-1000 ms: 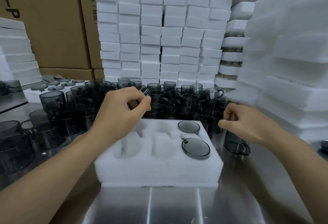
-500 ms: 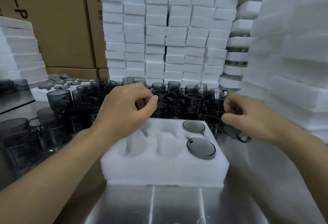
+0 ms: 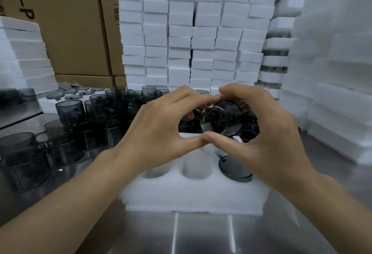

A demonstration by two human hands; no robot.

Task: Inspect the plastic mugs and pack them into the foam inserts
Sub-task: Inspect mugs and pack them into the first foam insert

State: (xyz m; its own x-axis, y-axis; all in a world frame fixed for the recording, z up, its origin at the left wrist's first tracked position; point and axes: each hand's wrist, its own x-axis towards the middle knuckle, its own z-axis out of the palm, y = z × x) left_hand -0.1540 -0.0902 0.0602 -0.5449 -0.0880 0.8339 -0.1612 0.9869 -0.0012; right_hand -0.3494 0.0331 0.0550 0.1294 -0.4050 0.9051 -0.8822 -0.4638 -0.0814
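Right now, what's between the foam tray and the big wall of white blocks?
In the head view, a crowd of dark see-through mugs stands on the table between the foam tray and the stacked white blocks.

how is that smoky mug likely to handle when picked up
Probably light: the mug is held up by fingertips of the left hand and right hand alone. Likely stiff, since its round outline shows no squashing under that pinch. Its glossy wall may be slippery, and on its side it could roll.
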